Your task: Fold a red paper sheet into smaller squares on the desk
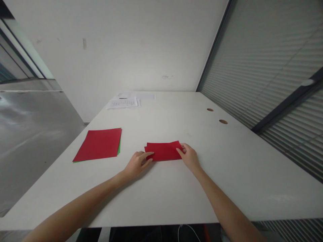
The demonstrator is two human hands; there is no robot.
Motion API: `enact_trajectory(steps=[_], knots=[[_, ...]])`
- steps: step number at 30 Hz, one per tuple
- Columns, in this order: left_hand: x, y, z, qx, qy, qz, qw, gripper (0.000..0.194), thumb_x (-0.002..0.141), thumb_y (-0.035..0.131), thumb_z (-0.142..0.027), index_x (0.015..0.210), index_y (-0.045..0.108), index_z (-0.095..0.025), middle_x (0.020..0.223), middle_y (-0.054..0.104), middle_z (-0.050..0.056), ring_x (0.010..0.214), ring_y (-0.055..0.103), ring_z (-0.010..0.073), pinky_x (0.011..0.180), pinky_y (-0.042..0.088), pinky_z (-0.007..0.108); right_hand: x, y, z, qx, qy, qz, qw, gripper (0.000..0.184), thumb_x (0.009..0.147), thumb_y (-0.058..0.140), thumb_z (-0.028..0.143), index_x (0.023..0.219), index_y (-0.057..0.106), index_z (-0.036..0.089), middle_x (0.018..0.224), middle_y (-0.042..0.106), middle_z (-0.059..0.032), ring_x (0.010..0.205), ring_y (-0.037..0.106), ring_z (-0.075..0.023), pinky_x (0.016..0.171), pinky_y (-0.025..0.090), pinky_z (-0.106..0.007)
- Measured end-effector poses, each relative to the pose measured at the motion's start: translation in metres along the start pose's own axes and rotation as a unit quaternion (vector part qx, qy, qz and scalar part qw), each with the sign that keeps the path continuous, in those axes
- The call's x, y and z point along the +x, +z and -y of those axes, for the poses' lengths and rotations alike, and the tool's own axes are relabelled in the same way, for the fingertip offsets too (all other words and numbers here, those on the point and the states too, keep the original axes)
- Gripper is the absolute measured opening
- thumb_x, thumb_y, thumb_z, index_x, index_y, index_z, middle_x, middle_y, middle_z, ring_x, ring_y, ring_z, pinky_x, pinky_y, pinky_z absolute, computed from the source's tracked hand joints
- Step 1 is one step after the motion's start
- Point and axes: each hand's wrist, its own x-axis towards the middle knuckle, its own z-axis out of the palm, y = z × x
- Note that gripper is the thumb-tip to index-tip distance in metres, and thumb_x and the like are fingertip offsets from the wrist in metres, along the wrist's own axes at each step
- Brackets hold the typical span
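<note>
Near the middle of the smooth white desk: folded red paper, matte, a flat oblong, layers slightly offset at the left edge. Left hand has fingers laid on its left end; cannot tell whether they pinch it. Right hand grasps the right end, thumb on top, fingers behind. Well apart, leftward: flat red sheet over green sheet. Far end: thin printed white papers, overlapping.

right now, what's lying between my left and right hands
In the head view, red paper lies between the left hand and right hand, both touching it.
</note>
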Motion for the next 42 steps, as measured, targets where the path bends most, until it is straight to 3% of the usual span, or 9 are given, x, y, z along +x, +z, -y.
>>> enact_trajectory(steps=[2, 7, 15, 23, 30, 33, 37, 42], knots=[[0.002, 0.002, 0.004, -0.003, -0.027, -0.005, 1.000, 0.035, 0.094, 0.051, -0.037, 0.122, 0.065, -0.021, 0.091, 0.072, 0.008, 0.081, 0.065, 0.0213, 0.083, 0.048, 0.036, 0.000, 0.002, -0.002, 0.007, 0.008, -0.004, 1.000, 0.032, 0.080, 0.056, 0.034, 0.106, 0.064, 0.017, 0.089, 0.070, -0.0095, 0.070, 0.063, -0.0214, 0.067, 0.049, -0.034], [0.005, 0.004, 0.012, -0.041, -0.062, -0.022, 0.997, 0.031, 0.094, 0.050, -0.034, 0.115, 0.069, -0.019, 0.101, 0.074, 0.008, 0.086, 0.067, 0.0207, 0.082, 0.049, 0.034, 0.000, 0.004, -0.003, 0.019, 0.013, -0.005, 1.000, 0.039, 0.079, 0.056, 0.029, 0.116, 0.062, 0.019, 0.089, 0.070, -0.0079, 0.072, 0.064, -0.0217, 0.069, 0.050, -0.036], [0.006, 0.005, 0.011, 0.063, -0.072, -0.024, 0.995, 0.028, 0.094, 0.051, -0.033, 0.109, 0.073, -0.023, 0.096, 0.074, 0.007, 0.095, 0.061, 0.0253, 0.087, 0.043, 0.041, -0.001, 0.007, -0.002, -0.010, -0.006, -0.018, 1.000, 0.037, 0.078, 0.055, 0.023, 0.115, 0.062, 0.018, 0.095, 0.068, -0.0101, 0.084, 0.064, -0.0243, 0.082, 0.050, -0.040], [0.005, 0.003, 0.005, 0.078, -0.033, -0.024, 0.996, 0.036, 0.097, 0.045, -0.033, 0.128, 0.062, -0.022, 0.109, 0.072, 0.009, 0.100, 0.060, 0.0253, 0.087, 0.041, 0.041, 0.000, 0.009, -0.004, -0.041, -0.020, -0.021, 0.999, 0.030, 0.080, 0.054, 0.022, 0.108, 0.063, 0.020, 0.098, 0.068, -0.0097, 0.084, 0.063, -0.0233, 0.082, 0.050, -0.040], [0.007, 0.000, 0.001, 0.080, -0.045, -0.020, 0.996, 0.030, 0.095, 0.048, -0.036, 0.105, 0.074, -0.025, 0.095, 0.075, 0.007, 0.090, 0.063, 0.0260, 0.085, 0.042, 0.041, -0.001, 0.006, -0.001, -0.045, -0.020, -0.003, 0.999, 0.029, 0.082, 0.053, 0.021, 0.109, 0.062, 0.020, 0.097, 0.066, -0.0095, 0.087, 0.062, -0.0238, 0.083, 0.050, -0.039], [0.014, 0.000, 0.009, 0.026, -0.088, -0.016, 0.996, 0.029, 0.090, 0.054, -0.032, 0.110, 0.072, -0.022, 0.094, 0.073, 0.008, 0.084, 0.063, 0.0237, 0.082, 0.046, 0.038, -0.002, 0.006, 0.003, -0.063, -0.014, -0.001, 0.998, 0.031, 0.083, 0.052, 0.020, 0.112, 0.061, 0.021, 0.098, 0.066, -0.0088, 0.087, 0.062, -0.0233, 0.082, 0.049, -0.039], [0.033, -0.002, 0.022, 0.020, -0.148, -0.029, 0.988, 0.053, 0.082, 0.063, -0.040, 0.126, 0.062, -0.011, 0.107, 0.065, 0.015, 0.091, 0.064, 0.0251, 0.084, 0.050, 0.037, -0.003, 0.005, 0.006, -0.086, -0.005, 0.001, 0.996, 0.031, 0.084, 0.052, 0.020, 0.114, 0.062, 0.022, 0.101, 0.066, -0.0094, 0.088, 0.063, -0.0235, 0.081, 0.049, -0.037], [0.054, 0.003, 0.026, 0.043, -0.138, -0.023, 0.989, 0.056, 0.079, 0.066, -0.046, 0.124, 0.061, -0.014, 0.110, 0.065, 0.016, 0.105, 0.060, 0.0301, 0.096, 0.045, 0.045, -0.004, 0.005, 0.007, -0.087, -0.006, 0.001, 0.996, 0.031, 0.086, 0.050, 0.020, 0.115, 0.061, 0.021, 0.102, 0.066, -0.0098, 0.091, 0.063, -0.0237, 0.082, 0.050, -0.038]])
